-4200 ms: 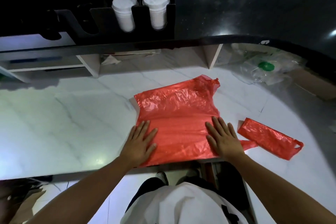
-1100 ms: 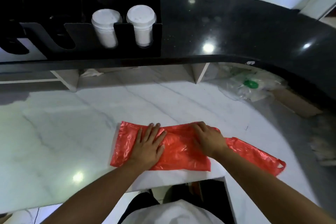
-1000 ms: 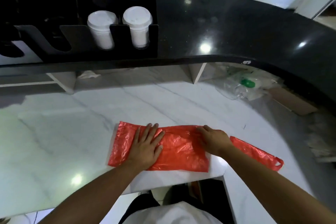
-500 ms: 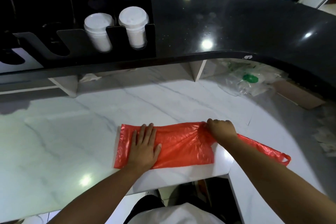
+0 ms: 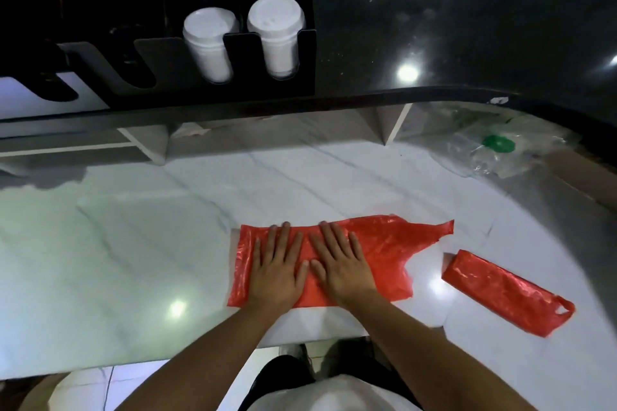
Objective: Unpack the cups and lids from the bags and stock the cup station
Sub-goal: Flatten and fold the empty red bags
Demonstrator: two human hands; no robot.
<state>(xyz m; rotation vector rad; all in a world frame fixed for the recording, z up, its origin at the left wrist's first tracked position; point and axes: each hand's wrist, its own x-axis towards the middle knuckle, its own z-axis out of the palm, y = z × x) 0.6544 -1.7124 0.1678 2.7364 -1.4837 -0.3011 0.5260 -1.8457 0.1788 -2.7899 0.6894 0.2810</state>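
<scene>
Head view: looking straight down at the white counter (image 5: 133, 243), so I get it all in one shot.
Left hand (image 5: 275, 272): flat, fingers straight, palm pressing the left half of the red bag (image 5: 384, 250).
Right hand (image 5: 340, 265): also flat with the fingers spread, just beside the left hand, thumbs nearly touching.
Red bag: lies flat near the counter's front edge, around 6 o'clock, with its handle end loose toward 3 o'clock.
Doing it well: I'd anchor with one palm and sweep the other out toward the handles to push the air out. Thin plastic probably slides on glossy stone.
Red bags: two, counting the folded red bag (image 5: 500, 290) at 4 o'clock.
White lidded stacks (image 5: 210, 43): two, side by side in the black holder (image 5: 238, 67) at 11 o'clock.
Clear bags (image 5: 497, 150): crumpled pile at 2 o'clock, can't count them.
</scene>
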